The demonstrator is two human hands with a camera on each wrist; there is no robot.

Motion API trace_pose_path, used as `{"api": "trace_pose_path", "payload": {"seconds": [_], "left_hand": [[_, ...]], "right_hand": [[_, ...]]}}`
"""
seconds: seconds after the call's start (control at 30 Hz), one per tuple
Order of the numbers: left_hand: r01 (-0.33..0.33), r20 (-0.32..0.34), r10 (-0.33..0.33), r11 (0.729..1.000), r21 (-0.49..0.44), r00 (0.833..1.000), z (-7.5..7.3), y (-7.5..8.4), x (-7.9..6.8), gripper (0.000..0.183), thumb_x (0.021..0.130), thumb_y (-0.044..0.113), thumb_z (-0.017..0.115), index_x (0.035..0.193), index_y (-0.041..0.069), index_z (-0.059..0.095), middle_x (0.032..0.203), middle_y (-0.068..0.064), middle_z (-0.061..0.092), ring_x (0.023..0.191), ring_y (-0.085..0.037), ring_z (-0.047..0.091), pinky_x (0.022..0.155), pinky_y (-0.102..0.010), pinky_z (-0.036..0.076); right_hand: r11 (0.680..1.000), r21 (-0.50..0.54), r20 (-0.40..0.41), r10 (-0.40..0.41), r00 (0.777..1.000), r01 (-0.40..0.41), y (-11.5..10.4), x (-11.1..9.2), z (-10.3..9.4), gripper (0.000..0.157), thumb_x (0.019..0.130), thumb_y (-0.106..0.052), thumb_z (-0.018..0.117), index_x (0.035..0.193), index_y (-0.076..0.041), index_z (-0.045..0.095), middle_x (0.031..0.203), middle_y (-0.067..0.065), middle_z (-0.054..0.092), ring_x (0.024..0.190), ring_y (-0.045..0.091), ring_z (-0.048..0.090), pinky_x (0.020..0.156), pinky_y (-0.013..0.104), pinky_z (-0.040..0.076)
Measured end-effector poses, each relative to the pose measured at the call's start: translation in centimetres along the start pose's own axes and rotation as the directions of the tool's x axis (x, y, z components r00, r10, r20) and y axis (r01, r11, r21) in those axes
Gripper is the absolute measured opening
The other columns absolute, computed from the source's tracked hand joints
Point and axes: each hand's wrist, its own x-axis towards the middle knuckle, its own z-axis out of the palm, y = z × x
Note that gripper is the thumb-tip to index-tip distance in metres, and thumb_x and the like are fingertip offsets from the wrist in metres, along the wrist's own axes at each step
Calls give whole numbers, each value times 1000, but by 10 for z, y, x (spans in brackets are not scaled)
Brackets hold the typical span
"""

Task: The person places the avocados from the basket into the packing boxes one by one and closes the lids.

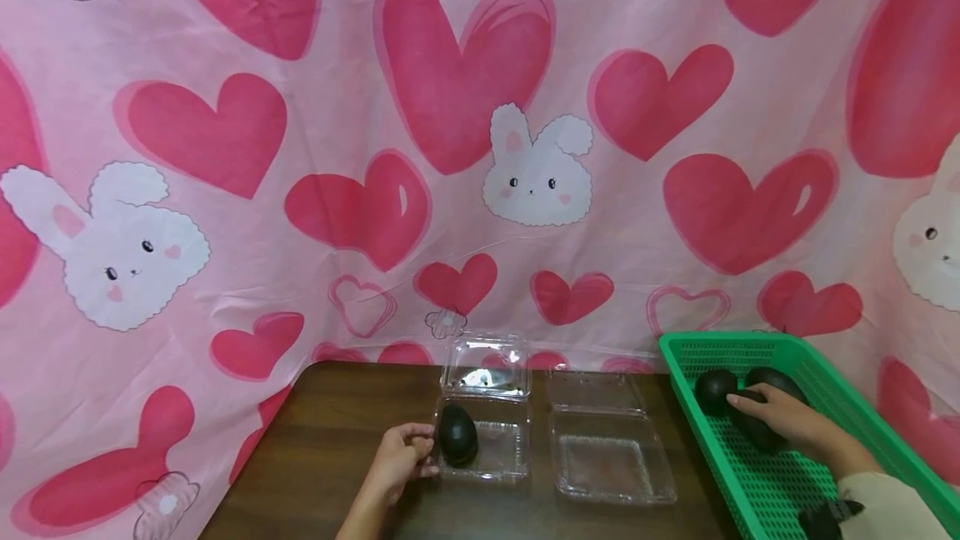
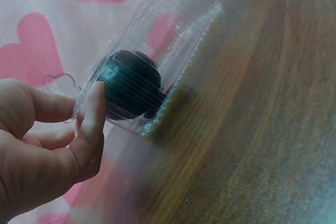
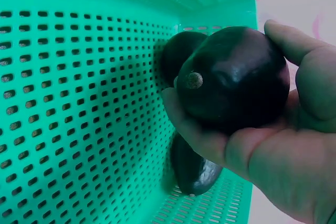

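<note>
My left hand (image 1: 402,458) pinches the left rim of a clear plastic clamshell box (image 1: 501,450), thumb and fingers at its edge. Inside the box, against its left side, lies a dark avocado (image 1: 457,436); through the wall the left wrist view shows it as a dark round shape (image 2: 131,85). Over in the green basket (image 1: 693,432), my right hand (image 1: 787,422) grips another avocado (image 3: 236,77), its stem end facing the right wrist camera. Two more avocados, one (image 3: 181,56) partly behind the held one and another (image 3: 194,169) below the fingers, lie in the basket.
A second clear clamshell box (image 1: 611,469), lid open, stands between the first box and the basket. Both lids lean back near the far edge of the brown wooden table (image 1: 352,407). A pink heart-and-rabbit cloth (image 1: 337,65) hangs behind.
</note>
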Motion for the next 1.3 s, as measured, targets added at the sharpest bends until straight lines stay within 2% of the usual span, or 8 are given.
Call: {"api": "trace_pose_path", "payload": {"seconds": [0.2, 0.3, 0.53, 0.83, 1.1, 1.2, 1.3], "left_hand": [[-4, 0, 4, 1000, 0, 1000, 0, 1, -1, 30, 98, -6, 55, 124, -21, 52, 92, -10, 56, 75, -19, 56, 66, -35, 68], [-4, -1, 4, 1000, 0, 1000, 0, 1, -1, 31, 97, -6, 56, 124, -21, 52, 92, -11, 56, 76, -19, 56, 66, -35, 67], [5, -7, -5, 1000, 11, 1000, -2, 0, 0, 31, 98, -5, 56, 124, -21, 52, 94, -13, 56, 76, -19, 56, 65, -35, 67], [2, -9, -2, 1000, 16, 1000, 0, -1, 2, 30, 98, -6, 55, 123, -22, 52, 93, -13, 57, 74, -19, 57, 66, -35, 67], [-1, -9, 1, 1000, 15, 1000, 0, -1, 2, 30, 99, -6, 56, 124, -22, 52, 91, -10, 55, 73, -19, 56, 65, -34, 67], [2, -4, -2, 1000, 13, 1000, 0, -1, 2, 30, 99, -5, 56, 123, -22, 52, 90, -9, 54, 73, -19, 55, 65, -34, 67], [4, -3, -4, 1000, 11, 1000, 0, 0, 1, 30, 99, -5, 56, 123, -22, 52, 90, -8, 54, 73, -18, 55, 65, -33, 67]], "right_hand": [[1000, -9, -25, -11, 1000, 11, -9, -8, 0, 95, 109, -53, 41, 151, 24, 5, 153, 50, 4, 139, 69, 15, 103, 73, 47], [1000, -16, -47, -18, 999, 17, -12, -10, 0, 93, 109, -53, 40, 150, 24, 6, 152, 50, 7, 139, 68, 18, 103, 72, 47], [997, -63, -100, -50, 994, 44, -16, -11, -1, 89, 109, -52, 39, 149, 23, 13, 148, 48, 22, 132, 62, 34, 100, 67, 52], [993, -69, -139, -101, 985, 92, -34, -19, -6, 87, 109, -52, 40, 150, 21, 15, 148, 46, 25, 131, 61, 37, 98, 68, 52], [980, -93, -229, -191, 955, 174, -53, -24, 0, 83, 109, -49, 41, 151, 19, 17, 145, 43, 33, 125, 55, 46, 94, 62, 57], [976, -101, -251, -212, 944, 193, -63, -27, 3, 81, 109, -48, 44, 150, 17, 20, 140, 41, 38, 119, 50, 51, 89, 56, 60], [973, -108, -260, -226, 939, 205, -74, -28, 7, 80, 108, -47, 45, 149, 17, 21, 137, 40, 41, 115, 47, 53, 88, 56, 61]]}}
